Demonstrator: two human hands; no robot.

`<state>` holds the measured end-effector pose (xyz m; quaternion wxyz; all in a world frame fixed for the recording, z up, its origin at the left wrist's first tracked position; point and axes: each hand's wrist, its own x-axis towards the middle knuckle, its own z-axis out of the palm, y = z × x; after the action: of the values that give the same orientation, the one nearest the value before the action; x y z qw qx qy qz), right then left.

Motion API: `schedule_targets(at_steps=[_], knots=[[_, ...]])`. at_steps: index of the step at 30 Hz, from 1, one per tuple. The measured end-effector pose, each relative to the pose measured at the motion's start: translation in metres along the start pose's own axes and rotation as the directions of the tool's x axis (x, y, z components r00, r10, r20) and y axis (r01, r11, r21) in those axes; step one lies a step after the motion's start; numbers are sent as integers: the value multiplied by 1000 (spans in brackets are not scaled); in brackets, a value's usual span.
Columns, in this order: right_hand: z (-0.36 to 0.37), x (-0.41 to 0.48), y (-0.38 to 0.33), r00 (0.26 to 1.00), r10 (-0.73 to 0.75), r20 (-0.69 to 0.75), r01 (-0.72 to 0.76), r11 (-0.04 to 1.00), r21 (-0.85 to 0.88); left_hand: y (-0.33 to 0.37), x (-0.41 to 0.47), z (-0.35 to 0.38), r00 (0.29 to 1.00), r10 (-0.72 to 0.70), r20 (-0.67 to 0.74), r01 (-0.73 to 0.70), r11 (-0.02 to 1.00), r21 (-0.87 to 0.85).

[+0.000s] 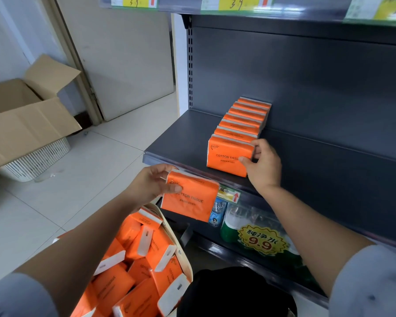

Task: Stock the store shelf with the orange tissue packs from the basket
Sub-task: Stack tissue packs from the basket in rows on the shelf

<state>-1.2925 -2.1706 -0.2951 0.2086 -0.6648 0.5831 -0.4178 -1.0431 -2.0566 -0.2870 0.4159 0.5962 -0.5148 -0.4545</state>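
While the right hand (264, 165) pinches the front pack (229, 157) of the shelf (181, 138) row, the left hand (154, 183) grips a second pack (190, 199) above the basket (185, 259).

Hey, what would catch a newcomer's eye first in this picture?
Bright orange tissue packs dominate: a row stands on the dark shelf, the right hand gripping the front pack. The left hand holds a second pack at the shelf's front edge, above a basket heaped with more.
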Motion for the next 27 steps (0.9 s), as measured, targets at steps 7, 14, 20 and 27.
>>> schedule_targets(at_steps=[7, 14, 20, 27], knots=[[4, 6, -1, 999, -9, -34, 5, 996, -93, 6, 7, 7, 999, 28, 28, -28, 999, -18], [1, 8, -1, 1000, -21, -23, 17, 985, -169, 19, 22, 20, 997, 83, -9, -83, 996, -35], [-10, 10, 0, 998, -3, 66, 7, 998, -59, 43, 47, 29, 989, 149, 4, -148, 989, -29], [-20, 9, 6, 988, -36, 153, 30, 999, 43, 58, 73, 41, 986, 168, -4, -168, 986, 21]])
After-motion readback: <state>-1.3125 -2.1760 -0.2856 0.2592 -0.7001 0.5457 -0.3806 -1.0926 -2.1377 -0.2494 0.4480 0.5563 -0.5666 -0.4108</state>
